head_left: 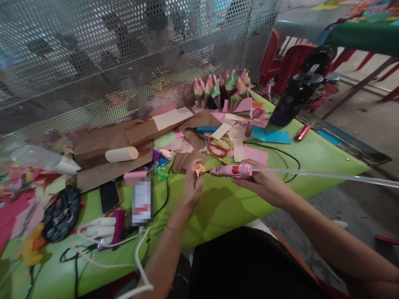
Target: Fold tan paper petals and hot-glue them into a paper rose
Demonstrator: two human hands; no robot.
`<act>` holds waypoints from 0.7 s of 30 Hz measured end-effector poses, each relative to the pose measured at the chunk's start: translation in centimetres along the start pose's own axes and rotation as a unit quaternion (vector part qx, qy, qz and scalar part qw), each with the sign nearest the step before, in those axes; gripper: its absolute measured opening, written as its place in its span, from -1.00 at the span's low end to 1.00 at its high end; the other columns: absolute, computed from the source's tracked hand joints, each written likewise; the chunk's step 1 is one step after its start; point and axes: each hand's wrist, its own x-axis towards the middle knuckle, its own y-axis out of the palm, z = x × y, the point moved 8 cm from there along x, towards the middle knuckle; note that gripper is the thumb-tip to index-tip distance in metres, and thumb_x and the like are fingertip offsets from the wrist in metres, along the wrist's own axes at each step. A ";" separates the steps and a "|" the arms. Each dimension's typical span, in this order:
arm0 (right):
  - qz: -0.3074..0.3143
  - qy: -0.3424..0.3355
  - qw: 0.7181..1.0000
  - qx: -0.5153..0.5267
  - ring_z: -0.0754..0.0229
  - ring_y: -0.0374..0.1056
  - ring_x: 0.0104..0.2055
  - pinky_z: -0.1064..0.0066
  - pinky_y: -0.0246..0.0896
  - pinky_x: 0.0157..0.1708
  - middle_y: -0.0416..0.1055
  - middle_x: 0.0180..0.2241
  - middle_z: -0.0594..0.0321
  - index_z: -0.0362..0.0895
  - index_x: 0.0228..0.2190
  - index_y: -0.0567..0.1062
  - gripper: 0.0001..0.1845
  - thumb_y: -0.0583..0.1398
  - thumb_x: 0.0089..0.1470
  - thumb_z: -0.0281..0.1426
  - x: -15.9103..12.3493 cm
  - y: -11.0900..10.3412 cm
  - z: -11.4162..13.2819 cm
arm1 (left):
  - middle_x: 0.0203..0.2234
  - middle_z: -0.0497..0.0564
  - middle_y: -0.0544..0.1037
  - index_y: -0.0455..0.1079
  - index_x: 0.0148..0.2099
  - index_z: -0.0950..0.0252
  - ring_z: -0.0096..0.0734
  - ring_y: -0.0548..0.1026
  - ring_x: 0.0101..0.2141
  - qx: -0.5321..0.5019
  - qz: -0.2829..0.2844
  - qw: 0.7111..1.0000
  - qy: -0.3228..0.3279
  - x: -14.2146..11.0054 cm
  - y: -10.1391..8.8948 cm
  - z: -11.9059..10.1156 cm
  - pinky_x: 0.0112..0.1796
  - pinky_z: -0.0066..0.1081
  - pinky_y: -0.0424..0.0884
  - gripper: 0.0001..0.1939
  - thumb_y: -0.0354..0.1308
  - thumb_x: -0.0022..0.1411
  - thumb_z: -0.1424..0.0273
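Observation:
Between the fingertips of my left hand (192, 185) is a small peach paper piece (200, 168), pinched near the middle of the table. My right hand (262, 182) is wrapped round a pink hot glue gun (232, 170), its tip pointing left and close to or touching the peach paper; I cannot tell which. Out of the gun's back runs a long clear glue stick (324, 174) to the right. Just beyond my hands lie brown paper pieces (183, 162), red and yellow scissors (220, 145) and a blue utility knife (205, 129).
Paper ice-cream cones (218, 93) stand at the back beside a perforated metal screen (124, 62). A dark tumbler (285, 104) with its lid up is at the right. Phones, cables (137, 257), a black round tray (61, 214) and a clear bottle (43, 160) occupy the left.

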 end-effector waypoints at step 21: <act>-0.059 0.214 0.971 -0.086 0.19 0.17 -0.56 0.35 0.00 -0.56 0.25 -0.62 0.29 -0.04 -0.60 0.24 -0.43 0.10 0.04 0.18 -5.3 -4.4 -11.9 | -0.03 0.07 0.45 0.21 0.15 0.17 -0.25 0.46 -0.10 -0.123 0.018 0.992 -0.027 -0.1 0.6 1.1 -0.02 -0.19 0.43 -0.62 -0.08 0.31 0.33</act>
